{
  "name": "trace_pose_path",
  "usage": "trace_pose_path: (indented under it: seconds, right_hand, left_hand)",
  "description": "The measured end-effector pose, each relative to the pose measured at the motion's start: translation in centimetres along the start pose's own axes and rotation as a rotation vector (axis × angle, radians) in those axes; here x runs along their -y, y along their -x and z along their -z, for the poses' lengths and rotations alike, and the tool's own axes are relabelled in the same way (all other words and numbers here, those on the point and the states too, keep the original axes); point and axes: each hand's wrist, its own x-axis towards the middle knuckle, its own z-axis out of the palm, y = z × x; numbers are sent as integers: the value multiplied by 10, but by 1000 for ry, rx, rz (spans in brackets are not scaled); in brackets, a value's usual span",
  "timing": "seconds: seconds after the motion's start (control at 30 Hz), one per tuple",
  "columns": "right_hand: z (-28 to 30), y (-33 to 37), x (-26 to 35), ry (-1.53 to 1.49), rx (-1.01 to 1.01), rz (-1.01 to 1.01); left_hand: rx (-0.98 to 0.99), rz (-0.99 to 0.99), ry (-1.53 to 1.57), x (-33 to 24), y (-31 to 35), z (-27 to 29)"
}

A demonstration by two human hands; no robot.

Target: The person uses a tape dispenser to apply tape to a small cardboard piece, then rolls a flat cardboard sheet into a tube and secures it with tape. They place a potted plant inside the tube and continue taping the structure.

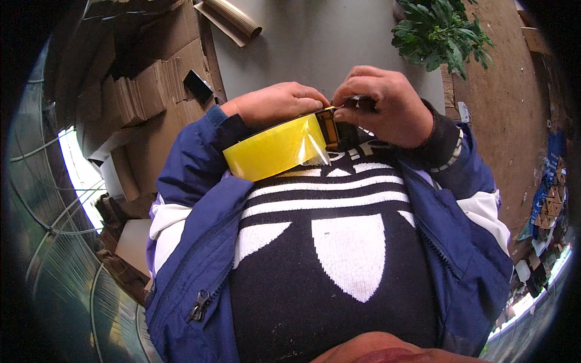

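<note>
My left hand (pixel 275 104) grips a wide roll of yellow packing tape (pixel 275 149) held close against my chest. A loose clear end of tape hangs off the roll's right side. My right hand (pixel 381 106) is closed on the dark dispenser part (pixel 331 128) at the roll's right end, fingertips pinching at its top edge. Both hands touch each other above the roll. My blue jacket and black-and-white sweater fill the lower picture.
Flattened cardboard sheets (pixel 142 91) are stacked at the left. A rolled brown tube (pixel 233 17) lies on the grey floor (pixel 321 42) ahead. A green leafy plant (pixel 439 30) stands at upper right beside bare brown ground (pixel 502 103).
</note>
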Motion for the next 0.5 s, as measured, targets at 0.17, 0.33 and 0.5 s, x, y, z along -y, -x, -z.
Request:
trace_pose_path:
  seconds: [0.17,0.33,0.5]
  right_hand:
    - [-1,4,23,278,39,7]
    - [0,-4,22,349,104,130]
    - [-6,-14,9,305,90,293]
  left_hand:
    - [-3,14,49,-1,1,-9]
    - [16,-12,65,4,-2,-10]
    - [-12,30,96,10,7,-15]
